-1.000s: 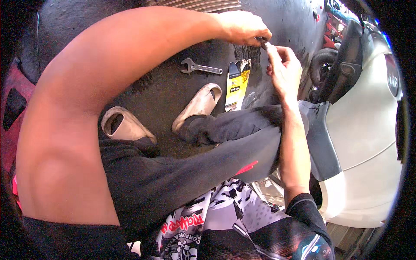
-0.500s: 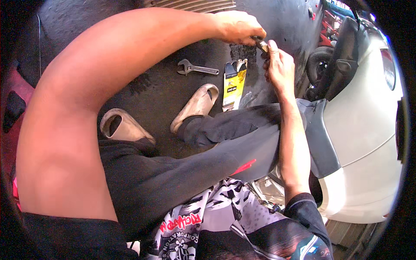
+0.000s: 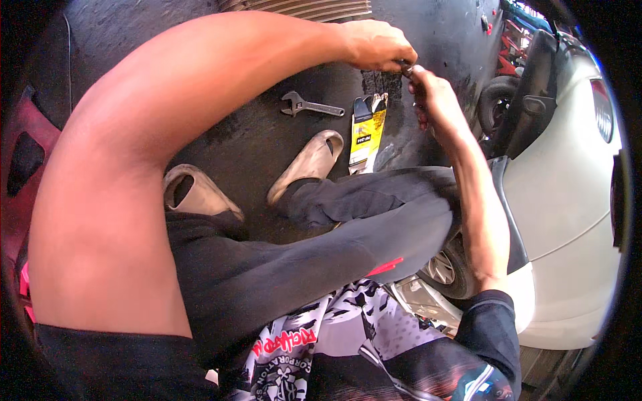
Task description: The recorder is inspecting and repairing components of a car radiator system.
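Note:
My left hand and my right hand meet ahead of me, above the dark floor. Between their fingertips shows a small dark metal piece, mostly covered, so its kind cannot be made out. The left fingers curl over one end of it. On the other end, my right thumb and fingers are pinched together. Below the hands lies a torn yellow, white and black cardboard package. Left of that package rests a grey adjustable wrench, touched by neither hand.
My feet are in beige slides near the package. A white vehicle body curves along the right, with wheels beside it. A slatted metal grate lies at the far edge. Red bodywork stands at the left.
My right hand has turned and its forearm has swung outward to the right. The metal piece is now more hidden between the fingers. The left hand stays nearly in place.

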The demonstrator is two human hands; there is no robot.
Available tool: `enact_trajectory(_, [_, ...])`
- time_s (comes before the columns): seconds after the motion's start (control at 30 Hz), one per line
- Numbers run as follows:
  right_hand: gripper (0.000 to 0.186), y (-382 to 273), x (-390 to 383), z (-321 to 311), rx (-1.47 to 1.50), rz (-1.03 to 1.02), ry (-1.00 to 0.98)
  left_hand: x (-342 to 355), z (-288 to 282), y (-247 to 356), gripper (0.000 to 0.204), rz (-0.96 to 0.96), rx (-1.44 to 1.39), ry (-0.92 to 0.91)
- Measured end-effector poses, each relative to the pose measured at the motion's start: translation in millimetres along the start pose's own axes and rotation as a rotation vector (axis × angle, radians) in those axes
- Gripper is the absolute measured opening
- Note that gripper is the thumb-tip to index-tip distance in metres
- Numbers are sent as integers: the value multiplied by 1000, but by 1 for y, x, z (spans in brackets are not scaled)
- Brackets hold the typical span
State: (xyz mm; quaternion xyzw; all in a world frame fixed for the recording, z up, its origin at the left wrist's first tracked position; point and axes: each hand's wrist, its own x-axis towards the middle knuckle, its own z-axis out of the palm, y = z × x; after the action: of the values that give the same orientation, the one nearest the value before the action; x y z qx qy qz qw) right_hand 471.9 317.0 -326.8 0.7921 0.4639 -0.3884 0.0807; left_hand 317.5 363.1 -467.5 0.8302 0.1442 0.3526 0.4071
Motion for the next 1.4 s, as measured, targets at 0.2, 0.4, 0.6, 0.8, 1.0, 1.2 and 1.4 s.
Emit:
enact_trajectory(0.2, [58,-15,-18,21,133,201,84,-4,0,-4,25,55,46,-3])
enact_trajectory(0.4, [43,-11,-23,16,-688,-502,306,-1,-3,-3,27,46,35,-19])
enact_trajectory(0.6, [43,-10,-15,15,-449,-211,210,-4,-3,-3,27,101,72,38])
enact_trajectory(0.8, [56,-18,-16,17,366,402,-11,-4,-5,2,26,1,47,-16])
enact_trajectory(1.0, [38,-20,-34,21,-574,-376,389,-4,-2,-2,25,72,17,22])
enact_trajectory(1.2, [35,-12,-23,24,-648,-383,370,-1,2,-3,26,75,42,14])
enact_trajectory(1.4, [57,-5,-9,24,-313,-10,268,-3,4,-6,26,48,35,24])
